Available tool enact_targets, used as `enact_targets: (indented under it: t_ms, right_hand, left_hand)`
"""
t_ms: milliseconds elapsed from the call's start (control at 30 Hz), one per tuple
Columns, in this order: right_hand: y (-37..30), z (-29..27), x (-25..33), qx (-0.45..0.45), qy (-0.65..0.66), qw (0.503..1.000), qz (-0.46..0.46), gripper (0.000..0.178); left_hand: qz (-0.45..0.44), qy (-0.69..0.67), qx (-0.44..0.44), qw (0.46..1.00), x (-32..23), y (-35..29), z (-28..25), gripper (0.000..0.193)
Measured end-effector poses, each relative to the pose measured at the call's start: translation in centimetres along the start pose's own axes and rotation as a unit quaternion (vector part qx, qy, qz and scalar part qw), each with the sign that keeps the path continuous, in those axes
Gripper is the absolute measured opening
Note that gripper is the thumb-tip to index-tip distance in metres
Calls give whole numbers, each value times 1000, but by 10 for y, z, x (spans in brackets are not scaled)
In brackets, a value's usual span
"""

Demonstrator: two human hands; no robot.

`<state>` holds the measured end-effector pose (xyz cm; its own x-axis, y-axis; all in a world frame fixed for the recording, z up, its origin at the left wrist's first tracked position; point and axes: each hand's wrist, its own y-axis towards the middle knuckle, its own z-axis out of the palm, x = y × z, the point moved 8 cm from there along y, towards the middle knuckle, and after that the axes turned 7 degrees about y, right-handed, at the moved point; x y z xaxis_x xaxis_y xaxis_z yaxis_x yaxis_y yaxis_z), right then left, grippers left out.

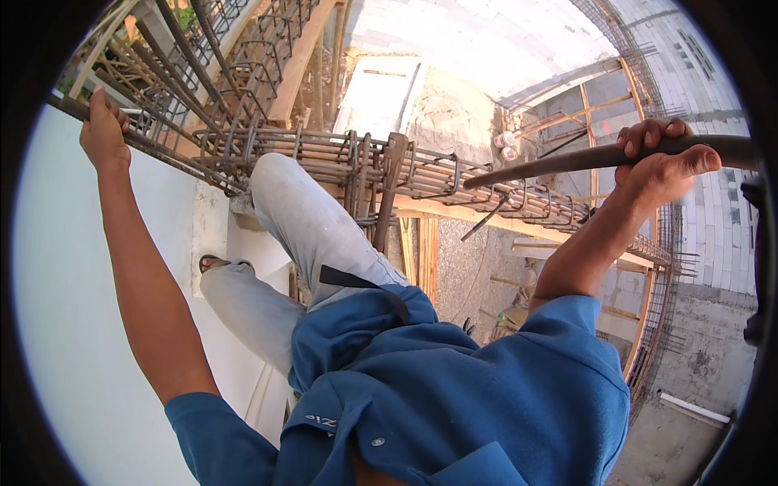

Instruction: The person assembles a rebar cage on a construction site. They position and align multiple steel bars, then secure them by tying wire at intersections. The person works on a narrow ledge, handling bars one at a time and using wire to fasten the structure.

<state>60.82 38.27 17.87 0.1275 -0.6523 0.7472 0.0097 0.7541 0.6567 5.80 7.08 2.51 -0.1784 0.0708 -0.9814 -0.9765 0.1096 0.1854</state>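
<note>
My left hand (pixel 105 130), arm stretched out to the far left, is closed around a dark steel bar (pixel 71 105) beside the rebar. My right hand (pixel 658 160) is raised on the right, its fingers wrapped around a long dark bar (pixel 559 164). That bar runs in from the right edge, and its narrower end lies over the rebar cage (pixel 324 166). The cage is of long rusty bars tied with square stirrups. A rusty metal tool with a thicker top end (pixel 391 190) stands across the cage near my knee. I cannot tell its kind.
My bent leg (pixel 300 211) rests against the cage, and my sandalled foot (pixel 215 263) is lower by a white wall (pixel 81 324). Upright rebar (pixel 182 69) sticks up at the upper left. Far below lies a floor with timber planks (pixel 427 251) and pale block walls (pixel 705 219).
</note>
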Motion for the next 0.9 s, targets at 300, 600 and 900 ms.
enact_targets:
  t_ms: [300, 600, 900]
  right_hand:
    - [-54, 6, -106, -21, 91, 996, -10, 55]
    - [-159, -37, -241, -145, -35, 986, 81, 56]
    - [-155, -104, -301, -307, -106, 921, 217, 57]
  left_hand:
    - [-12, 2, 4, 1000, 5, 3, -5, 40]
    - [-18, -14, 47, 999, 25, 35, -14, 44]
    - [-27, -15, 6, 1000, 14, 20, -9, 42]
